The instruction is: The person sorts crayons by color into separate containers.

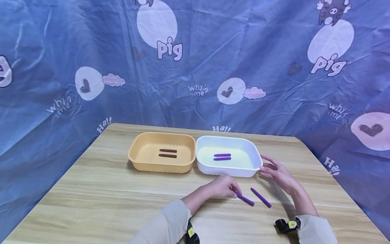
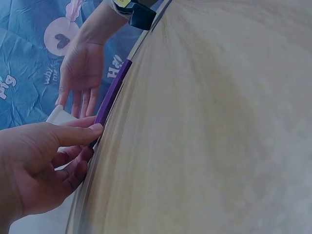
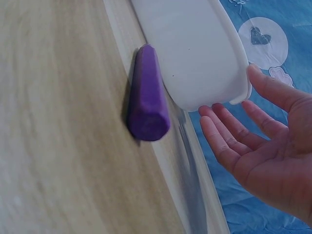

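Note:
My left hand [image 1: 222,187] pinches one end of a purple crayon [image 1: 245,200] low over the table, between thumb and fingertips. In the left wrist view the same crayon [image 2: 113,92] slants up from the fingertips. Another purple crayon [image 1: 261,198] lies on the wood to its right. My right hand [image 1: 281,177] has its fingers extended at the right end of a white plastic tray [image 1: 226,170]. In the right wrist view the thumb touches the tray's rim [image 3: 242,53], with the fingers spread beside its wall. Two purple crayons [image 1: 222,158] lie side by side in that tray.
An orange tray [image 1: 161,167] stands against the white one's left side and holds two brown crayons [image 1: 167,156]. Both rest toward the back of a wooden table [image 1: 91,196]. Behind it hangs a blue printed cloth [image 1: 195,67].

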A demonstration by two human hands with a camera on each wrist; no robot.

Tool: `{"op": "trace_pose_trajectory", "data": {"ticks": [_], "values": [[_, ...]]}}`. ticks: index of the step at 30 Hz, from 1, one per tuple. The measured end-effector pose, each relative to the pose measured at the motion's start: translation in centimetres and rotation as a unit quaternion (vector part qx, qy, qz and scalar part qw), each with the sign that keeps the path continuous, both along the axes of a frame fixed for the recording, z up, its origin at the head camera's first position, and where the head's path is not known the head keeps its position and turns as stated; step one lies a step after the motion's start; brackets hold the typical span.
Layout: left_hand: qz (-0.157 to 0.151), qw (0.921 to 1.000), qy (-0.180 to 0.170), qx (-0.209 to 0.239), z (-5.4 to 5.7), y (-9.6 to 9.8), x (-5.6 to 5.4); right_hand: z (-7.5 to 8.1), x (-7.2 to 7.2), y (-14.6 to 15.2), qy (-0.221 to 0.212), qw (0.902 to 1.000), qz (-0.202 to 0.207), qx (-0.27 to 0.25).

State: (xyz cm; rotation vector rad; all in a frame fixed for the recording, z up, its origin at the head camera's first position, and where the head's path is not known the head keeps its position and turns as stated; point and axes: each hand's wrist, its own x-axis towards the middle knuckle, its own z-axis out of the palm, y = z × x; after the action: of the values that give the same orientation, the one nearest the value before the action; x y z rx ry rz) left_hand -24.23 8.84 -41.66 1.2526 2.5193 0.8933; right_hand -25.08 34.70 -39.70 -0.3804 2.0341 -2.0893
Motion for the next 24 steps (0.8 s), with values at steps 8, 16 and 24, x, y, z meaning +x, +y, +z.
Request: {"op": "trace_pose_trajectory", "data": {"ticks": [8, 16, 24], "values": [[0.005, 0.9992, -0.040, 0.006, 0.6, -0.3, 0.3, -0.1, 0.0, 0.1, 0.005, 0.9999, 0.008, -0.008], [0.018, 0.9966, -0.076, 0.025, 1.6, -0.6, 0.4, -0.1, -0.1, 0.2, 0.007, 0.9999, 0.010, -0.005], [0.028, 0.9971, -0.068, 0.020, 2.0, -0.7, 0.2, -0.2, -0.1, 0.2, 0.004, 0.9999, 0.007, -0.006]]}}
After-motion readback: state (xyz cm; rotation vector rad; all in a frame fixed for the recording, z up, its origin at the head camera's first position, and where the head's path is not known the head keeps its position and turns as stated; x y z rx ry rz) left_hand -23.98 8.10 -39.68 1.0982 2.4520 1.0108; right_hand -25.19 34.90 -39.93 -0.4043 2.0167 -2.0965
